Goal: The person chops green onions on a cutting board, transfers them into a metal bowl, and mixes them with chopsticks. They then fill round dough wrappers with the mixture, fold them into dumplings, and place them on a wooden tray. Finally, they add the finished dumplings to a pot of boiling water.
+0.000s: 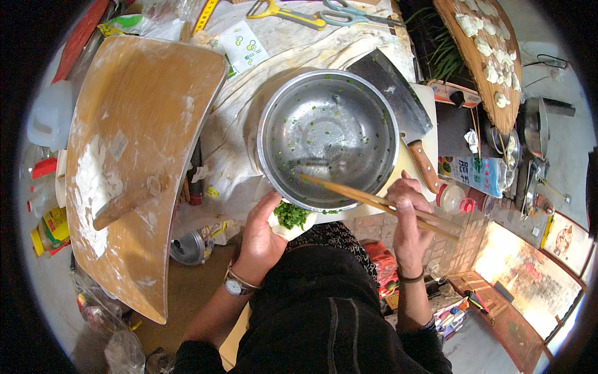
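My left hand (pixel 262 229) cups a round dough wrapper (pixel 283 230) heaped with chopped green filling (pixel 292 215), close against the near rim of a steel mixing bowl (pixel 328 135). My right hand (pixel 411 219) grips a pair of wooden chopsticks (pixel 348 193), whose tips reach into the bowl. Only small green bits cling to the bowl's wall and bottom. Behind and right of the bowl, a cleaver (pixel 392 93) with a wooden handle (pixel 423 167) lies on a pale cutting board (pixel 430 121).
On the left, a floured wooden board (pixel 154 93) holds a rolling pin (pixel 126 205) and loose flour (pixel 91 187). Shaped dough pieces (pixel 490 72) sit on a wooden board (pixel 460 37) at the upper right. Scissors (pixel 345 17) and a yellow peeler (pixel 289 15) lie at the far edge.
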`<state>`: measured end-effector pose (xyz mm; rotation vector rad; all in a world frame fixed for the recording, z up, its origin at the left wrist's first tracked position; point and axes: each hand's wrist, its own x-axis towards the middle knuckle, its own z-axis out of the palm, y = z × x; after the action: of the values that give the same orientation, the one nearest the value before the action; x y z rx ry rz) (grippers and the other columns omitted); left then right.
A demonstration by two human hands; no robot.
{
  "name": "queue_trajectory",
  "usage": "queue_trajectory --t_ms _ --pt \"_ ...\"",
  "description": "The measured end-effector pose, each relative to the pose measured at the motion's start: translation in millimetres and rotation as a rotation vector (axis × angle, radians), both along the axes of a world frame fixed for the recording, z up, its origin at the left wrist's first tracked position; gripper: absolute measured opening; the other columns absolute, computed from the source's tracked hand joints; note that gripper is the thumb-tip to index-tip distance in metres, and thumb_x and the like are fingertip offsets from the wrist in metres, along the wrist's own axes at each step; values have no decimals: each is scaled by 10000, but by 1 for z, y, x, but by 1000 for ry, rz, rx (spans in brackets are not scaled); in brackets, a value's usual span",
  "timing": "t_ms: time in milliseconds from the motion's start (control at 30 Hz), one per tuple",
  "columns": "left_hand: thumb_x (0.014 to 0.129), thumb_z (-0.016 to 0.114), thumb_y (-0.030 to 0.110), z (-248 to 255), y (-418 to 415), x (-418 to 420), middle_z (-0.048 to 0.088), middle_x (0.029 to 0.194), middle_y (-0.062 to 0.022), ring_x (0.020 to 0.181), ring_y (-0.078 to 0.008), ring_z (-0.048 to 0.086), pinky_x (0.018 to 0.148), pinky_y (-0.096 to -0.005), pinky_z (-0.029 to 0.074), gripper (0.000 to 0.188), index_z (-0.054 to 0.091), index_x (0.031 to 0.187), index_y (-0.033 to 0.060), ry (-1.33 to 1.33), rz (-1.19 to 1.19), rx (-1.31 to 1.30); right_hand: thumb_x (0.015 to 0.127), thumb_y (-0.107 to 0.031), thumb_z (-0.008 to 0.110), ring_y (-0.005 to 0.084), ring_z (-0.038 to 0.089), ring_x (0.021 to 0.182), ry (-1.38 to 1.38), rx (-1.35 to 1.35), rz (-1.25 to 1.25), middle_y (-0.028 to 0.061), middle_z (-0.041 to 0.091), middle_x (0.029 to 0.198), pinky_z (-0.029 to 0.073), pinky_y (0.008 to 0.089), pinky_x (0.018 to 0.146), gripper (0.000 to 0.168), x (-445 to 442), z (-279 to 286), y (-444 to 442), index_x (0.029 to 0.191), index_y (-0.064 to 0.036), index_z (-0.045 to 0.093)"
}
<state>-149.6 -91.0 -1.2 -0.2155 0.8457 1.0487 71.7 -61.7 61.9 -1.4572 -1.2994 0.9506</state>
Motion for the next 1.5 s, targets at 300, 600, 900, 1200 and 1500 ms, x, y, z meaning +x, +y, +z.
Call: queue_trajectory --t_ms 300,600,900,1200,1500 --pt "928 477 167 11 10 -5 605 1117 -73 1025 -186 583 918 -349 448 269 553 1140 21 13 -10 10 789 -92 648 232 548 903 -102 56 134 76 640 801 275 490 1033 85 -11 -7 2 794 -7 648" --pt "927 459 221 5 9 -8 579 1187 -95 1092 -225 556 978 -388 414 333 520 1190 24 5 -75 21 798 -202 608 225 542 912 147 -102 87 59 638 731 235 494 1068 197 5 10 -17 725 -24 649" --pt "918 498 166 7 1 -6 624 1043 -75 966 -193 601 875 -352 472 187 590 1029 46 -44 -30 -42 762 -298 679 225 569 804 -77 28 255 16 648 715 224 552 1053 249 1 42 -35 742 -51 655" --pt "932 460 227 -3 1 -9 590 1165 -75 1067 -208 565 957 -371 425 314 528 1171 35 -57 -5 21 768 -76 606 229 567 807 -87 34 104 85 613 758 302 484 1019 90 -13 20 -11 781 10 629" --pt "938 450 203 -1 0 -9 583 1180 -75 1087 -204 555 958 -369 425 312 525 1186 29 -64 18 45 785 -79 572 227 572 793 -37 9 122 71 613 737 288 504 1025 86 -9 27 -24 762 -11 618"
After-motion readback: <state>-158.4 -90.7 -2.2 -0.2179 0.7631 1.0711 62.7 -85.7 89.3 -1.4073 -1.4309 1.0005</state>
